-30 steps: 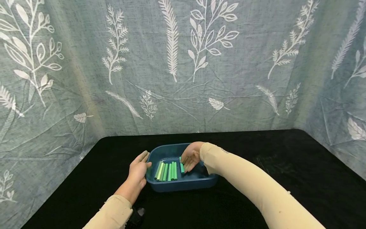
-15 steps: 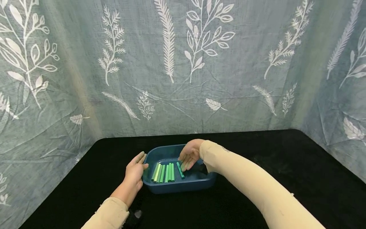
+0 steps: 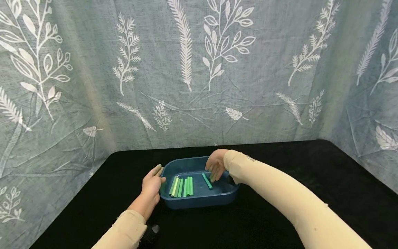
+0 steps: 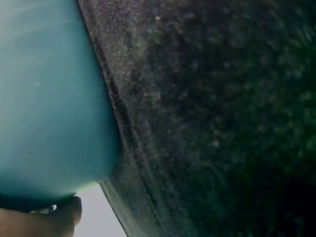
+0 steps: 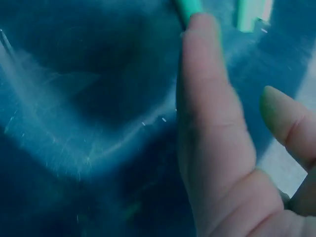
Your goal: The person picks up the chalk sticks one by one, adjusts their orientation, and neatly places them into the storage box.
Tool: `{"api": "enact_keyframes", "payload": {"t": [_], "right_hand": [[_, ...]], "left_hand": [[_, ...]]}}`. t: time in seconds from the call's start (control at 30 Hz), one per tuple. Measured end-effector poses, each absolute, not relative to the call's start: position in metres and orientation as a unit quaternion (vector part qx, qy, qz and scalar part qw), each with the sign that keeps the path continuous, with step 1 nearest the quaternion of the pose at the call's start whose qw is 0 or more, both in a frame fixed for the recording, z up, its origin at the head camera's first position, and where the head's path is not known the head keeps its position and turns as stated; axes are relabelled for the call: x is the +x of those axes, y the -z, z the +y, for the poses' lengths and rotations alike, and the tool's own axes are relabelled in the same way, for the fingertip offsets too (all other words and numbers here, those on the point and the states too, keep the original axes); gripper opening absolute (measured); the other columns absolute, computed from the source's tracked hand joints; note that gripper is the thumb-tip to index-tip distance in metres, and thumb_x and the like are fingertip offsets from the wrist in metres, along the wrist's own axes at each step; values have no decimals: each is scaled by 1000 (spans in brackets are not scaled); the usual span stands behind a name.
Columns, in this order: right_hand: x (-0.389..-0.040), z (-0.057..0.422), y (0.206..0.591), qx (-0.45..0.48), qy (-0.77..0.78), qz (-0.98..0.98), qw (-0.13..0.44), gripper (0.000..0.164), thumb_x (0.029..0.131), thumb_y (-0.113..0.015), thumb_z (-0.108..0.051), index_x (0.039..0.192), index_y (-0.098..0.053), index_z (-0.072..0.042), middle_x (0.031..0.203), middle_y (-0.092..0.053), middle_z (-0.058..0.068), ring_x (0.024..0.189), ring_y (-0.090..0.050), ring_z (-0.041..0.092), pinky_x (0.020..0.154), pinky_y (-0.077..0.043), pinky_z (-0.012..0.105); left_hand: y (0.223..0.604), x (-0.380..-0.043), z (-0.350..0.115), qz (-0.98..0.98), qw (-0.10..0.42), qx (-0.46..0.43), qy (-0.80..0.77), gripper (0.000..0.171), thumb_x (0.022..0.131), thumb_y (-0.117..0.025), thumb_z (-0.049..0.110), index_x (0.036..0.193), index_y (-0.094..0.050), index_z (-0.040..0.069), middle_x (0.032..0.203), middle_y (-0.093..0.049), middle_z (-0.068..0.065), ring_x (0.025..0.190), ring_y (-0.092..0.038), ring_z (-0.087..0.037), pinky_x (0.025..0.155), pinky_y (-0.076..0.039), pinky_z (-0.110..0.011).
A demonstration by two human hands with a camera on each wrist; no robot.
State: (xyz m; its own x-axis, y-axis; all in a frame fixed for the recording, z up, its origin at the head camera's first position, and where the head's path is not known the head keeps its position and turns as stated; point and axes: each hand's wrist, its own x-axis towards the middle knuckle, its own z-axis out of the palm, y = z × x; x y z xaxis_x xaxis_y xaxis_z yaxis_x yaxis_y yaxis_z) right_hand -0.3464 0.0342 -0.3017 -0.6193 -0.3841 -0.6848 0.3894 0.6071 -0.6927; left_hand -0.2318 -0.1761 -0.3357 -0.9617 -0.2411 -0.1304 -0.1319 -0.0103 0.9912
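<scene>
A blue plastic tray [image 3: 199, 201] lies on the black table. On its left side is a row of several green sticks [image 3: 183, 186], some yellow-green, like chalk or pastels. One darker teal-green stick [image 3: 207, 181] lies apart to their right, slanted. My right hand [image 3: 216, 165] reaches down into the tray, fingers extended. In the right wrist view a fingertip [image 5: 202, 29] overlaps the end of a green stick [image 5: 188, 9], and the thumb stands apart. My left hand [image 3: 151, 185] rests against the tray's left end, fingers straight along the outside, thumb at the rim.
The black cloth-covered table [image 3: 264, 211] spreads around the tray. A grey-green curtain [image 3: 192, 114] with white leaf prints hangs behind and at both sides. A small dark object [image 3: 152, 232] sits by the left wrist.
The teal-green stick has shifted right, away from the row, and turned to a slant. My right hand has moved right with it. The left hand stays at the tray's end.
</scene>
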Motion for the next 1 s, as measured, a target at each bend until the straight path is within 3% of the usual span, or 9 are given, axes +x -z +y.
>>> {"api": "enact_keyframes", "payload": {"t": [0.4, 0.73, 1.0], "right_hand": [[-333, 18, 314, -27, 383, 808, 447, 43, 101, -49, -6, 139, -42, 13, 137, -45, 35, 121, -54, 41, 99, -47, 42], [-320, 0, 316, -23, 420, 775, 471, 46, 102, -48, -7, 142, -37, 12, 136, -47, 34, 120, -54, 41, 96, -49, 41], [-334, 10, 307, -17, 487, 756, 437, 44, 102, -50, -11, 139, -43, 11, 125, -56, 33, 115, -58, 40, 93, -51, 41]], "left_hand": [[330, -219, -171, -701, 31, 123, 702, 62, 97, -33, -12, 154, -12, -1, 159, -13, -22, 145, -9, -39, 116, -17, -50], [332, -217, -173, -698, 27, 133, 703, 60, 100, -33, -9, 154, -10, 0, 159, -12, -21, 146, -9, -38, 116, -16, -49], [335, -221, -181, -710, 19, 150, 688, 61, 100, -38, -7, 154, -10, -3, 158, -12, -24, 145, -6, -41, 116, -14, -51]]}}
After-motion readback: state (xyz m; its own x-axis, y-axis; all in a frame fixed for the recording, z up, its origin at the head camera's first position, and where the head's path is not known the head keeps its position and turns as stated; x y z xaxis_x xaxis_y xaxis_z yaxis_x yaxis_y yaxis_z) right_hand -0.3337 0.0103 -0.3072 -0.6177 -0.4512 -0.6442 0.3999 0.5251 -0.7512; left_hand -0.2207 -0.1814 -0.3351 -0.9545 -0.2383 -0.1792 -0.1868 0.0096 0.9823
